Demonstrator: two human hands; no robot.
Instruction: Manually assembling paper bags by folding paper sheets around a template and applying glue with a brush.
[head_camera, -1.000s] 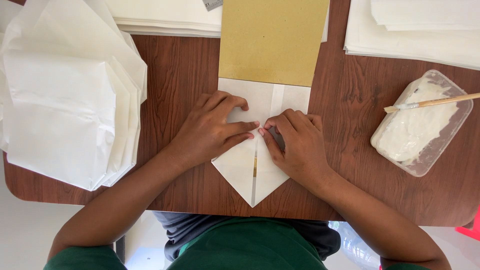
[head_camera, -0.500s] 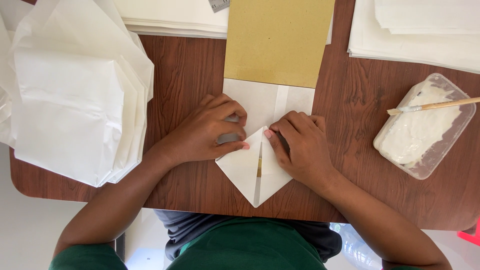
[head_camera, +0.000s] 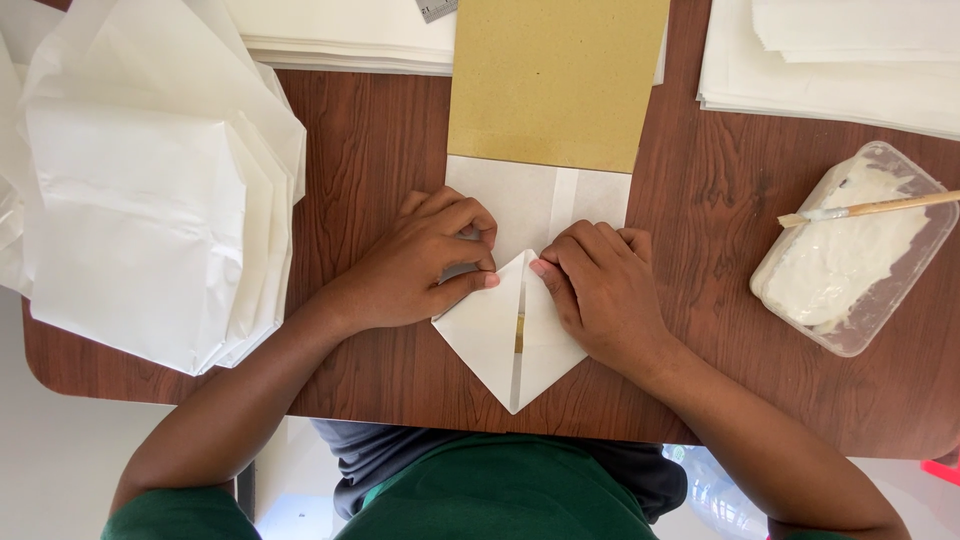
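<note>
Pressing down on a white sheet of paper folded to a downward point, your two hands sit side by side at the middle of the near edge of the brown wood-grain table. Your left hand lies on the left flap with its fingers curled under and the thumb stretched flat along the fold. Your right hand covers the right flap, fingers bent and their tips pushing on the paper just beside the centre seam. Neither hand grips anything; both only bear down. The two flaps meet along a narrow gap, and the paper's tip reaches the near edge.

Just beyond the paper, touching its far end, lies a flat tan cardboard rectangle. At the left edge sits a stack of finished white paper bags. Near the right edge stands a clear plastic tub of white paste with a wooden-handled brush resting across it. Piles of white sheets lie along the far edge.
</note>
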